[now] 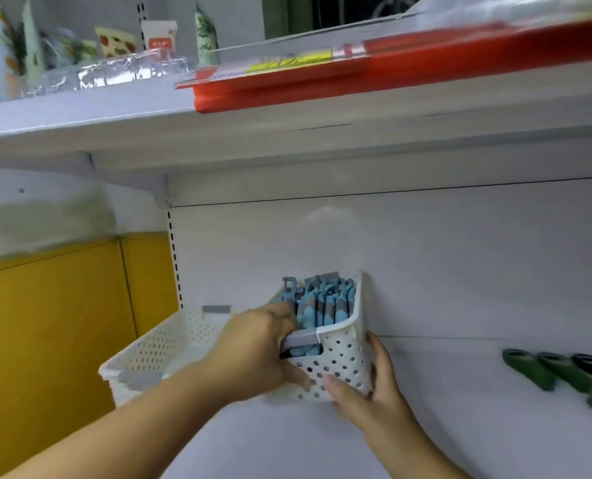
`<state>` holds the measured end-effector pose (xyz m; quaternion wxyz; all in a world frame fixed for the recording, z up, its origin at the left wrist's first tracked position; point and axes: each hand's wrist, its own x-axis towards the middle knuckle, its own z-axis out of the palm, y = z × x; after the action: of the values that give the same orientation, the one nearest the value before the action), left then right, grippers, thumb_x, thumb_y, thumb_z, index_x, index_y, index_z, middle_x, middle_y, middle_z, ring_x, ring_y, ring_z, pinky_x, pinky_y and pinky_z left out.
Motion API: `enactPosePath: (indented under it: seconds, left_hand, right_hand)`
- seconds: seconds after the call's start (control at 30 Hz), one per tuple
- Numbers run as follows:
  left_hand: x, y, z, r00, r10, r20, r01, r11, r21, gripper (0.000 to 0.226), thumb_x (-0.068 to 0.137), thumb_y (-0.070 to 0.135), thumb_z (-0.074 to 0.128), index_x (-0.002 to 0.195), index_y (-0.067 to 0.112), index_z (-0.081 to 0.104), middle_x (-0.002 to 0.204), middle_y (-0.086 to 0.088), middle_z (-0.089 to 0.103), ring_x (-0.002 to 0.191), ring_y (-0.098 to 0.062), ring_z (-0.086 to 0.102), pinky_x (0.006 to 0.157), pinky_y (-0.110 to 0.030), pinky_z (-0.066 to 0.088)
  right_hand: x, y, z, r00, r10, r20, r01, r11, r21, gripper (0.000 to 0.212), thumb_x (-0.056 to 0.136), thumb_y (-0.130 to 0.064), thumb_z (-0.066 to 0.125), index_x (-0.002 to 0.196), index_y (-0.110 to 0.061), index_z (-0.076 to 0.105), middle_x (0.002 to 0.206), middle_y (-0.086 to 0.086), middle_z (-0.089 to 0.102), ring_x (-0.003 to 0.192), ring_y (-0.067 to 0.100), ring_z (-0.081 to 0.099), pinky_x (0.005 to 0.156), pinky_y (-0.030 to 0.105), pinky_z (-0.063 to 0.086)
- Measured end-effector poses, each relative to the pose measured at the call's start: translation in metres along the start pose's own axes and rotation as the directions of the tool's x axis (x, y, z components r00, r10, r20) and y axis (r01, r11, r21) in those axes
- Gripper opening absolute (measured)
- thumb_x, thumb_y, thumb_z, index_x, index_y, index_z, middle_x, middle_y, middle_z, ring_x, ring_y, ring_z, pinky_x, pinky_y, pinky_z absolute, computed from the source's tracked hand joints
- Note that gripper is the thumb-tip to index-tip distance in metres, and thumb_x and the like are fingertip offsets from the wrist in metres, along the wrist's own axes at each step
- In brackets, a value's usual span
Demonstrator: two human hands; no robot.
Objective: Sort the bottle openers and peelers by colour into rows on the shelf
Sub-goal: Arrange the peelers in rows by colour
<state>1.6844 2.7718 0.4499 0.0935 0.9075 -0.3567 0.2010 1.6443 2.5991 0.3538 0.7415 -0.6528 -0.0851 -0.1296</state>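
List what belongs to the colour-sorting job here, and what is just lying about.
Job: white basket, gripped by left hand and right hand; blue tools packed inside it; green tools lying at the right of the lower shelf.
Lying about: red tray and clear packets on the upper shelf; yellow panel at left.

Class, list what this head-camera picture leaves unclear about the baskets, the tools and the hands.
All in the head view:
- Blue tools: openers or peelers unclear, blurred; their count is hidden by the wall of the small basket.
- Left hand: fingertips hidden behind the basket rim.
- Green tools: row cut off by the right edge.
- Yellow label overhead: blurred, unreadable.
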Motion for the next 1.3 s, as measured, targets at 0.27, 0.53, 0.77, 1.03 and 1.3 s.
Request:
enactPosePath:
  seconds: [0.27, 0.53, 0.77, 1.03, 1.3]
  left_hand:
    - [0.02, 0.044, 0.101, 0.993, -0.047, -0.111, 0.017, 0.967, -0.255, 0.046, 0.066, 0.043, 0.081, 0.106, 0.025, 0.066, 0.101, 0.015, 0.057, 0.095, -0.007, 0.054, 0.075, -0.025, 0.046]
    - [0.007, 0.022, 0.085, 0.943, -0.32, 0.093, 0.233, 0.434, -0.87, 0.04, 0.091, 0.03, 0.06, 0.124, 0.039, 0.04, 0.117, 0.025, 0.043, 0.093, 0.02, 0.046, 0.063, 0.002, 0.042]
    - [0.006, -0.022, 0.119, 0.823, -0.378, 0.424, 0.406, -0.132, -0.904, 0.078, 0.077, 0.074, 0.049, 0.143, 0.035, 0.032, 0.15, -0.001, 0.038, 0.132, -0.023, 0.044, 0.111, -0.041, 0.035]
    - [-0.002, -0.039, 0.148, 0.81, -0.48, 0.337, 0.216, -0.29, -0.932, 0.031, 0.092, 0.02, 0.058, 0.122, 0.027, 0.056, 0.116, -0.009, 0.069, 0.103, -0.028, 0.067, 0.096, -0.049, 0.049]
    - [-0.004, -0.038, 0.152, 0.853, -0.449, 0.266, 0.22, -0.153, -0.963, 0.048, 0.091, 0.013, 0.059, 0.133, 0.033, 0.047, 0.121, 0.001, 0.066, 0.106, -0.017, 0.066, 0.092, -0.035, 0.052]
  right_hand:
    - [0.007, 0.018, -0.053, 0.947, 0.019, -0.32, -0.054, 0.993, -0.101, 0.074, 0.065, -0.009, 0.084, 0.129, -0.025, 0.05, 0.108, -0.009, 0.064, 0.096, 0.012, 0.064, 0.073, 0.029, 0.053]
    - [0.012, 0.007, -0.045, 0.951, -0.04, -0.307, -0.072, 0.936, -0.346, 0.071, 0.047, -0.045, 0.083, 0.112, -0.043, 0.054, 0.115, -0.011, 0.06, 0.1, 0.011, 0.062, 0.075, 0.033, 0.057]
    - [0.025, -0.028, -0.007, 0.976, -0.08, -0.204, -0.134, 0.521, -0.843, 0.091, 0.07, -0.053, 0.074, 0.146, -0.035, 0.027, 0.159, -0.016, -0.003, 0.128, 0.017, 0.044, 0.092, 0.028, 0.042]
    - [0.023, 0.007, 0.01, 0.94, -0.256, -0.227, -0.073, 0.499, -0.864, 0.095, 0.072, -0.045, 0.076, 0.145, -0.032, 0.017, 0.155, -0.016, -0.025, 0.111, 0.021, 0.057, 0.07, 0.021, 0.047]
    - [0.032, 0.006, -0.01, 0.917, -0.374, -0.136, 0.107, 0.562, -0.82, 0.074, 0.068, -0.023, 0.083, 0.132, -0.024, 0.046, 0.149, -0.012, 0.026, 0.092, 0.003, 0.039, 0.077, 0.017, 0.039]
